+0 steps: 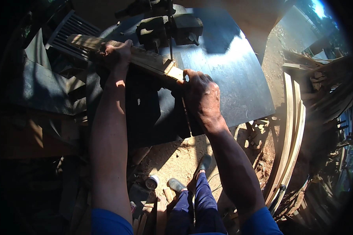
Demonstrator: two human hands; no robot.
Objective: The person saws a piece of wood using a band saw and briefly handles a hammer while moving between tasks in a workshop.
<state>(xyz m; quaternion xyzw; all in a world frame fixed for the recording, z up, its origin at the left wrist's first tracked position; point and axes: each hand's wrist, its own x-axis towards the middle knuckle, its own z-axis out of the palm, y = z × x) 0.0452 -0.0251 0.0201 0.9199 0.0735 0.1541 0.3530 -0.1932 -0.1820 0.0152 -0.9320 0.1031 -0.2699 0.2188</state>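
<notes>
A long wooden beam (149,60) lies slantwise over the dark metal saw table (243,90), with a notch-like step close to its right end. My left hand (118,54) is closed on the beam toward its far left part. At the beam's right end my right hand (203,93) grips the wood, thumb and fingers bent around the tip. The thin upright band saw blade (171,49) stands just beyond the beam, near the step and a short way from my right fingers. Whether blade and wood touch I cannot tell.
Dark guide blocks (187,28) flank the blade above the table. Long curved boards (288,137) lean at the right, beside heaped timber. A slatted rack (72,33) stands at the far left. Sawdust, offcuts and a small can (152,182) lie near my feet.
</notes>
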